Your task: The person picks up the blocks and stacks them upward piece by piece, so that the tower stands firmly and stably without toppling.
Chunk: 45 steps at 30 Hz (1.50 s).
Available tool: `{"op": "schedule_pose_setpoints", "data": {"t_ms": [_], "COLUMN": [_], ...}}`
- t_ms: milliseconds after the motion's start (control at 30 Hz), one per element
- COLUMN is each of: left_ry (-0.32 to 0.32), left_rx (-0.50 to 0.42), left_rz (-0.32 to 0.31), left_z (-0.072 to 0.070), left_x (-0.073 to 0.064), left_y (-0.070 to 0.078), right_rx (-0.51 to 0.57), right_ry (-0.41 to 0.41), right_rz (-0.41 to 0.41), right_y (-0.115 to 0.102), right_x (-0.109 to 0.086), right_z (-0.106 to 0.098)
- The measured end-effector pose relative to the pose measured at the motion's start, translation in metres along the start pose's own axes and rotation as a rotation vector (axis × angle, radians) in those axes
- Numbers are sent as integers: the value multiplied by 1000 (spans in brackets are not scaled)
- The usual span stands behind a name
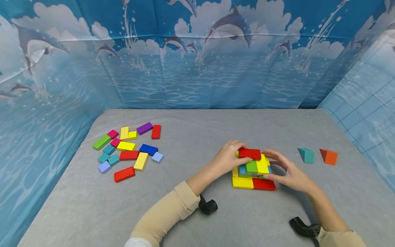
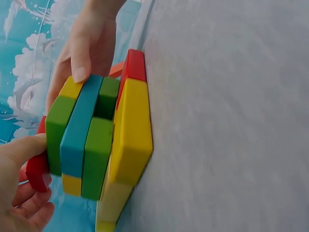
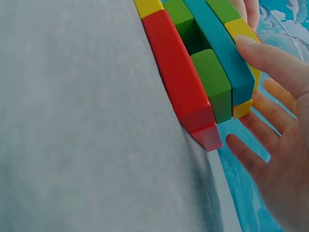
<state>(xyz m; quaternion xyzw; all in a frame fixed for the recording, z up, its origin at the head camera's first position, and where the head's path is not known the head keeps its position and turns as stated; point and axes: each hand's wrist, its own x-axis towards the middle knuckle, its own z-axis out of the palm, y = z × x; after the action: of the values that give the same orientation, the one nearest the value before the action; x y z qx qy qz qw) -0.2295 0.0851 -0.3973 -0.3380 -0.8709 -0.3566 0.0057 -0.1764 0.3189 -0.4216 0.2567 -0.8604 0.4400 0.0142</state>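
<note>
A stack of coloured wooden blocks stands on the grey table right of centre. Its lowest layer shows a yellow block [image 1: 242,183] and a red one [image 1: 264,184] at the front. Higher up lie green blocks [image 3: 212,82], a long teal block [image 2: 79,137], and, above that, a green block [image 1: 251,167] beside a yellow block [image 1: 262,165]. With thumb and fingers my left hand [image 1: 229,157] pinches a red block [image 1: 250,154] at the top. My right hand [image 1: 290,174] steadies the stack's right side, its thumb touching near the upper yellow block and its fingers spread.
Loose blocks in several colours lie at the left, among them a purple block [image 1: 144,128] and a blue block [image 1: 148,149]. To the right sit a teal triangular block [image 1: 306,155] and an orange triangular block [image 1: 328,156]. A dolphin-print curtain [image 1: 197,79] borders the table.
</note>
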Motion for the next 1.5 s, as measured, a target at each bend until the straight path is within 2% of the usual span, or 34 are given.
{"op": "schedule_pose_setpoints", "data": {"t_ms": [300, 567, 833, 1100, 1200, 1333, 1400, 1500], "left_ry": [19, 32, 26, 28, 23, 44, 79, 165], "left_rx": [1, -49, -89, -106, -145, -226, -254, -233], "left_rz": [13, 58, 101, 108, 111, 99, 101, 88], "left_z": [12, 15, 13, 15, 11, -2, -14, -35], "left_x": [7, 4, -1, -3, -5, -12, -18, -28], "left_y": [9, 4, -3, -5, -8, -22, -36, -65], "right_rx": [46, 48, 34, 30, 21, -1, -10, -21], "right_ry": [2, -6, -4, -3, 2, 8, 11, 14], "right_rz": [-57, -103, -93, -84, -66, -34, -22, -17], "right_y": [0, 1, 0, 1, 1, 0, 0, -1], "right_x": [1, 2, 2, 2, 2, 2, 1, 0], "right_z": [-1, -1, -1, 0, 0, 1, 1, 1]}}
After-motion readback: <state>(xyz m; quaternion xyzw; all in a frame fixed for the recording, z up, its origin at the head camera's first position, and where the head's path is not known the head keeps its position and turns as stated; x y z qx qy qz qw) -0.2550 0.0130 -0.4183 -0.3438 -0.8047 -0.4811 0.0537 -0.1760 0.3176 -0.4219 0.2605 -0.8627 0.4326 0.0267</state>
